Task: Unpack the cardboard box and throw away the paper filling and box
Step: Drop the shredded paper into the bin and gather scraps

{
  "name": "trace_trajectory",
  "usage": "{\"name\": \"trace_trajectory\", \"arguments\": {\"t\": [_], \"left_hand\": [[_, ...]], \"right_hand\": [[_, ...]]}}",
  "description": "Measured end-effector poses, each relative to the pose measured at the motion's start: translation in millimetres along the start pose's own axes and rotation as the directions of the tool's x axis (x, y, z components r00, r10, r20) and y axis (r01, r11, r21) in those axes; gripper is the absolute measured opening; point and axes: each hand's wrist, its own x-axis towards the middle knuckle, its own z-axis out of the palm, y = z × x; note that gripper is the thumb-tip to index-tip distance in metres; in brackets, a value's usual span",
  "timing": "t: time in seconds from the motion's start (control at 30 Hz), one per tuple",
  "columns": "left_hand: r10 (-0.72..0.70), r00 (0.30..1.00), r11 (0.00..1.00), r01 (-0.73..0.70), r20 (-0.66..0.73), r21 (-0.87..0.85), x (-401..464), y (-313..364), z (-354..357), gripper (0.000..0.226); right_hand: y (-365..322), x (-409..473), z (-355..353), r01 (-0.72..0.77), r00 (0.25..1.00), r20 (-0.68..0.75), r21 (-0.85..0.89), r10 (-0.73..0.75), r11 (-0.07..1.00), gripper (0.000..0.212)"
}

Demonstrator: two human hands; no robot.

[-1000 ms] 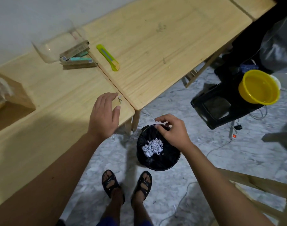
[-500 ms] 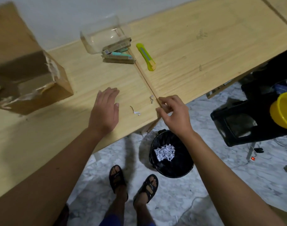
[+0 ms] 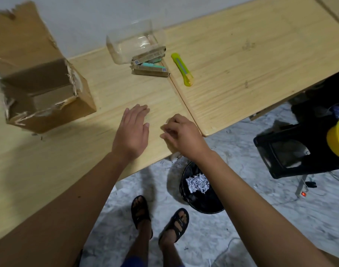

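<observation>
Dim warm indoor light, soft shadows under arms, wide-angle edge bending, slight motion blur

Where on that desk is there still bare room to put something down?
The widest bare stretch is the wooden tabletop right of the yellow-green cutter. Another lies near the front edge, below the cardboard box. It is crowded around the clear container with its flat packets.

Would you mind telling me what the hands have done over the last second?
The right hand rose from the bin to the table edge, fingers now pinched over the spot where paper scraps lay; whether it holds any is unclear. The left hand stayed flat and open on the table. The cardboard box, cutter and shredded paper in the bin have not moved.
</observation>
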Motion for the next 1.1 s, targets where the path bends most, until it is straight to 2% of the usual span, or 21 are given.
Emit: {"name": "trace_trajectory", "arguments": {"t": [0.1,0.27,0.5,0.6,0.73,0.9,1.1], "left_hand": [[-0.004,1.000,1.000,0.004,0.006,0.001,1,0,0,0.044],[-0.057,0.998,0.998,0.056,0.022,0.028,10,9,3,0.047],[0.074,0.992,0.997,-0.076,0.104,0.020,38,61,26,0.049],[0.120,0.984,0.992,-0.122,0.133,0.011,47,79,41,0.050],[0.109,0.986,0.992,-0.115,0.126,0.042,47,87,56,0.048],[0.130,0.986,0.987,-0.138,0.103,0.079,45,88,58,0.049],[0.144,0.986,0.987,-0.149,0.082,0.053,44,87,58,0.047]], "right_hand": [[0,-6,2,0.045,0.999,-0.026,0.021,-0.044,0.999,0.014],[11,-20,-11,-0.009,0.999,-0.036,0.063,0.011,0.998,0.011],[44,-85,-49,-0.221,0.964,-0.114,0.150,0.238,0.964,0.013],[68,-126,-55,-0.343,0.920,-0.148,0.146,0.363,0.928,0.011],[105,-180,-47,-0.508,0.837,-0.142,0.156,0.528,0.847,0.007],[123,-224,-29,-0.628,0.760,-0.123,0.117,0.638,0.770,0.014],[127,-233,-23,-0.726,0.585,-0.150,0.341,0.797,0.597,0.016]]}}
